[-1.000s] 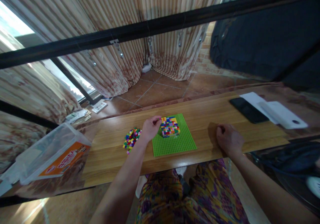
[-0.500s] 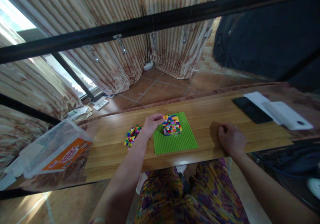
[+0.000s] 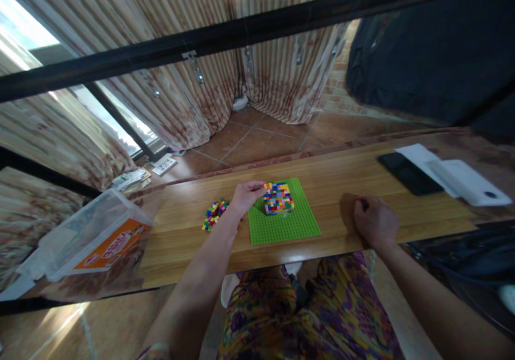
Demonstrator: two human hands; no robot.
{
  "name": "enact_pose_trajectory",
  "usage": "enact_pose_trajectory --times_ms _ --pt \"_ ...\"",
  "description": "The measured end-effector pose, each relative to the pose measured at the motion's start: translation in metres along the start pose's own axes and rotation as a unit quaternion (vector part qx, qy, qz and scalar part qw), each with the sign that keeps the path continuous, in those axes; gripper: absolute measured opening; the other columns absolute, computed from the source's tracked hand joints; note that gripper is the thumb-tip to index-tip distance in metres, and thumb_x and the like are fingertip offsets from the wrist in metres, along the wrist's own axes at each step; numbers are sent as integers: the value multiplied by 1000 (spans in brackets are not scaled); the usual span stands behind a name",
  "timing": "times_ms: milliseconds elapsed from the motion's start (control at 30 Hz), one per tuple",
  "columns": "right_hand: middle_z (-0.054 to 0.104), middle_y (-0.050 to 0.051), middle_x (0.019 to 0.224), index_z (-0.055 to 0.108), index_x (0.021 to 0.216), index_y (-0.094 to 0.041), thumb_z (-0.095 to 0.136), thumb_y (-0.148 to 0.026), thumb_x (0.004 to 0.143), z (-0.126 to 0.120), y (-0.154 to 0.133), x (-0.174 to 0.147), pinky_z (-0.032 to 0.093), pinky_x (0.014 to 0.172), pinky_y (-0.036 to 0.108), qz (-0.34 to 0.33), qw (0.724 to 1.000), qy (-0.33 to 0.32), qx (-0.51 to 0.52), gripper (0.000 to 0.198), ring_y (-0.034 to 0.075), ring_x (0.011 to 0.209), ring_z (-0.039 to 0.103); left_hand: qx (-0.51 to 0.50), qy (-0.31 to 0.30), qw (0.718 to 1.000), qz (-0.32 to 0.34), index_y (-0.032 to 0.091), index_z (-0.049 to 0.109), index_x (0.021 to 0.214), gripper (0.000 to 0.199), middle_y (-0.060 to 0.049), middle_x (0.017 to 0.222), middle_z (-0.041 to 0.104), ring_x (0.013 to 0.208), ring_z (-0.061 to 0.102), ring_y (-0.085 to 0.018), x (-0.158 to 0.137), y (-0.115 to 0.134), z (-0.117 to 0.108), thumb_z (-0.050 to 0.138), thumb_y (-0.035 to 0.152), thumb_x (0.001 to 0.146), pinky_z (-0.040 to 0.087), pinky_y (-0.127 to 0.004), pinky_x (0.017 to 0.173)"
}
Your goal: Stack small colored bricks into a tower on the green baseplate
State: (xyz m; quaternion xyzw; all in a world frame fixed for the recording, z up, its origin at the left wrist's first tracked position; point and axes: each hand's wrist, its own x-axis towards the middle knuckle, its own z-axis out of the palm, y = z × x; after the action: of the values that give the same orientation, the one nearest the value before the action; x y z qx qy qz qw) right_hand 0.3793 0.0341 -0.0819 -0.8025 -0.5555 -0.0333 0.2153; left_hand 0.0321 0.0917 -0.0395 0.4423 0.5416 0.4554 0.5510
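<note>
A block of many-coloured toy building bricks [image 3: 278,198] stands on a green studded baseplate [image 3: 286,227]. My left hand [image 3: 246,196] reaches to the block's far left corner, thumb and forefinger pinched on a small brick there; the brick is mostly hidden by the fingertips. Beside that wrist, to the left, lies a pile of loose small bricks [image 3: 215,213], partly covered by my forearm. My right hand [image 3: 375,220] rests on the wooden board to the right of the baseplate, fingers curled into a fist with nothing seen in it.
The wooden board [image 3: 330,173] lies across the table. A black phone [image 3: 409,174] and white flat items [image 3: 473,182] sit at its right end. On the left stands a clear plastic tub [image 3: 116,204] with an orange label. A dark metal bar [image 3: 281,24] crosses before the curtains.
The view has shifted slightly. My left fingers stay at the same corner of the block, and my right fist stays on the board.
</note>
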Motion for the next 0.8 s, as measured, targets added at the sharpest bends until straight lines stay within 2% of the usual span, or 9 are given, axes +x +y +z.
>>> enact_pose_trajectory --times_ms 167,400,600,800 --pt "73 15 105 75 108 -15 45 -33 97 -1 -2 -1 41 68 34 4 1000 -9 -8 37 24 82 62 8 5 1000 12 15 80 86 26 1 69 74 56 55 -8 -1 -2 1 87 18 61 44 -23 59" --pt "73 14 103 76 106 -15 46 -33 96 0 -1 0 42 68 34 -1 1000 -3 4 36 22 79 62 42 28 998 46 17 80 95 28 0 73 75 65 63 -12 -3 -11 3 85 23 67 51 -25 69" --pt "73 14 103 76 108 -15 45 -33 96 1 0 0 42 68 34 0 1000 -4 1 37 22 80 62 64 36 996 47 17 80 91 22 -3 82 78 76 69 -17 -3 -14 3 83 22 70 54 -30 81" --pt "74 14 103 75 107 -14 44 -33 97 1 0 0 39 67 34 -3 1000 -7 -7 38 23 81 63 37 48 997 48 16 78 91 24 -1 77 76 72 67 -15 -5 -12 6 84 21 69 52 -28 77"
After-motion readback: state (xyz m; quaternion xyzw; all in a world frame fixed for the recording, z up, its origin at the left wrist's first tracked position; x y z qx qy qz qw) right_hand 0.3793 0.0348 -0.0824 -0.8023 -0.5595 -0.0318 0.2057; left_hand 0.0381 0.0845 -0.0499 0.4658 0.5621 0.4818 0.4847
